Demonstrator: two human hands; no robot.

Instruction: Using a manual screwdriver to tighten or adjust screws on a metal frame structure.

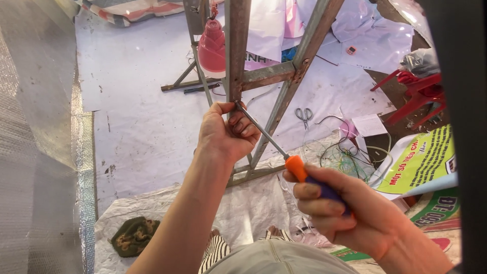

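Screwdriver tip set against a rusty steel frame upright, left hand bracing it.

Left hand (225, 134) is wrapped shut around the rusted grey angle-iron upright (237, 50) of a welded metal frame, fingers curled over the bar just below its joint with the cross-member (268, 75). Right hand (350, 210), at 5 o'clock from the left, is closed tight on the orange-and-purple plastic handle of a long steel-shank screwdriver (299, 170); the shank runs toward 11 o'clock and its tip meets the upright right at the left fingertips. Whether a screw sits under the tip cannot be told. Judged step: seating or driving at this point; the next move likely calls for steady axial pressure and a firm brace. Steel scissors (304, 114) lie on the white sheet (137, 101) at 2 o'clock; a pink ribbed lamp shade (212, 46) hangs at 12.
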